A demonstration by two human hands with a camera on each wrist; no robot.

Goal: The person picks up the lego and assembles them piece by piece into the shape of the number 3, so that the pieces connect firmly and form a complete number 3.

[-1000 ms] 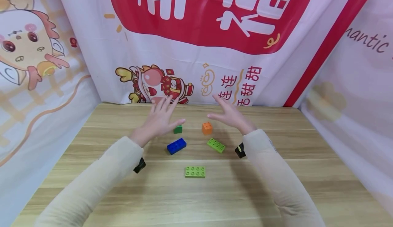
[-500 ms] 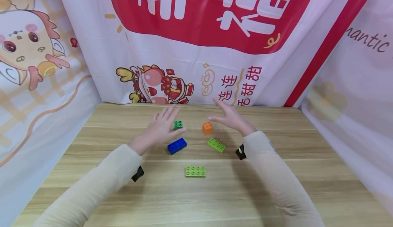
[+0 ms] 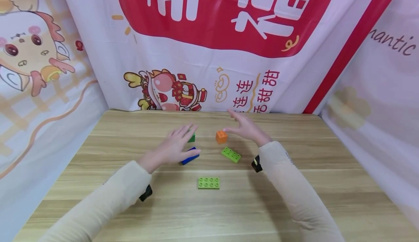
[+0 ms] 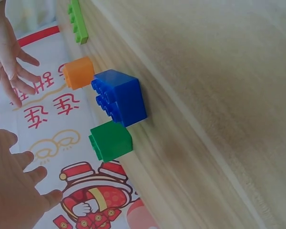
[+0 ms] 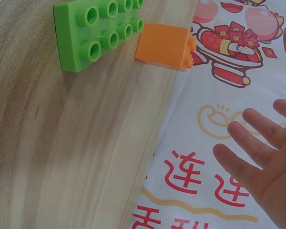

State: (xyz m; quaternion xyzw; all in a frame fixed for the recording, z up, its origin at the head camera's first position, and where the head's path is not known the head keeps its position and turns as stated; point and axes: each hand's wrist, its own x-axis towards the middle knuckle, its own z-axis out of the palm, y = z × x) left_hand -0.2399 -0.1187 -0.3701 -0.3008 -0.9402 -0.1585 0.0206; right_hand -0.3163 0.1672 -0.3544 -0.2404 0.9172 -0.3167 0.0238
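My left hand (image 3: 171, 148) hovers palm down with fingers spread, overlapping the blue brick (image 3: 190, 157) and the green brick (image 3: 192, 138) in the head view. From the left wrist, the blue brick (image 4: 121, 98) and the green brick (image 4: 112, 140) appear whole, apart from the fingers. My right hand (image 3: 248, 128) is held out with thumb and fingers apart, its thumb tip overlapping a corner of the orange brick (image 3: 221, 137). In the right wrist view that hand (image 5: 271, 176) holds nothing and is apart from the orange brick (image 5: 163, 46).
A flat lime-green brick (image 3: 231, 154) lies right of centre, and another lime-green brick (image 3: 208, 183) lies nearer the front. The wooden table (image 3: 203, 220) ends at a printed cloth backdrop (image 3: 209, 64), with cloth walls at both sides.
My left hand has come down and nearer, from beside the green brick to over the blue brick. My right hand has lowered slightly. The bricks stay in place.
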